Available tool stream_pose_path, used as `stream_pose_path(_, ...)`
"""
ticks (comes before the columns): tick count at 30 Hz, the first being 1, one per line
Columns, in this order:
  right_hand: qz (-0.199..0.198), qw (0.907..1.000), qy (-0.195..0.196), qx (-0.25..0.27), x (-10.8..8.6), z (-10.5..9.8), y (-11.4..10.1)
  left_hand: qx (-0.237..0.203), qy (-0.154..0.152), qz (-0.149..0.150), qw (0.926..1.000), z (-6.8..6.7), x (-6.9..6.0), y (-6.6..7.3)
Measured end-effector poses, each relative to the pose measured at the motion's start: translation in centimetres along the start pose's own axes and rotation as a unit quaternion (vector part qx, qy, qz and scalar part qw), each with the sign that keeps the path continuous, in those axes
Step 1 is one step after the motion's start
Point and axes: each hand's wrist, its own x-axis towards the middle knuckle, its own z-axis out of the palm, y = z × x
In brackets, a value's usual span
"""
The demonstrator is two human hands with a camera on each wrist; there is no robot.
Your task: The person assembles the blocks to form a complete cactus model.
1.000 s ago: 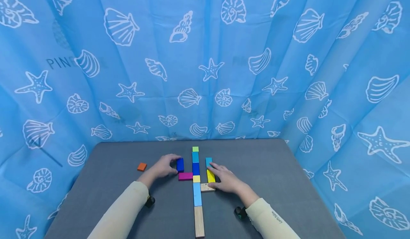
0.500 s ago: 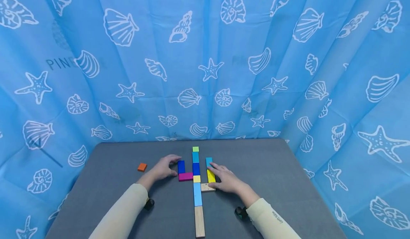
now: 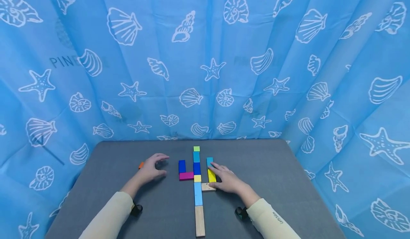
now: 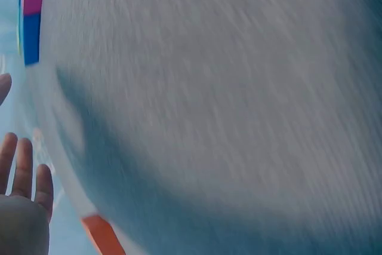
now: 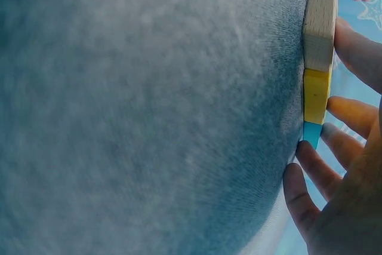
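Note:
My left hand (image 3: pixel 148 170) hovers over the table's left side, holding nothing, thumb and fingers spread apart. Partly hidden behind it lies an orange block (image 3: pixel 141 165), also visible in the left wrist view. To its right, a dark blue block (image 3: pixel 182 166) stands against the end of a magenta block (image 3: pixel 186 176). My right hand (image 3: pixel 228 181) rests with extended fingers on a yellow block (image 3: pixel 211 176) and a turquoise block (image 3: pixel 209 161). Its thumb touches a speckled wooden block (image 3: pixel 207 187); in the right wrist view, the fingertips lie along the yellow block (image 5: pixel 316 95).
A straight column of blocks runs down the middle: green (image 3: pixel 196 149), turquoise (image 3: pixel 196 157), dark blue (image 3: pixel 196 168), pale yellow (image 3: pixel 197 178), light blue (image 3: pixel 198 193) and plain wood (image 3: pixel 200 221). A shell-printed curtain (image 3: pixel 205 53) surrounds the grey table (image 3: pixel 256 160).
The left hand slid the dark blue block down against the magenta block, let go of it and moved left toward the orange block. The right hand stayed in place.

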Motion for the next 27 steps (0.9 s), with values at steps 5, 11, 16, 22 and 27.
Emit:
stream_pose_path(5, -0.005, 0.9999, 0.005, 0.007, 0.0, -0.1, 0.1, 0.003, 0.024, 0.010, 0.9997, -2.1, -0.7, -1.0)
stream_pose_path(11, -0.013, 0.9998, 0.010, 0.012, -0.1, -0.3, 0.4, 0.014, 0.034, 0.007, 0.9993, -3.6, -1.5, -2.4)
stream_pose_path(16, -0.011, 0.9999, 0.007, 0.006, -0.3, -0.2, 0.6, 0.020, 0.033, -0.018, 0.9991, -4.0, -2.3, -3.5)
stream_pose_path(22, -0.004, 1.0000, 0.005, 0.006, -0.1, -0.1, 0.3, 0.040, 0.025, -0.070, 0.9965, -4.9, -3.1, -5.0)
stream_pose_path(27, -0.001, 1.0000, 0.002, 0.008, 0.0, 0.1, 0.2, 0.044, 0.017, -0.092, 0.9946, -5.0, -3.3, -5.8)
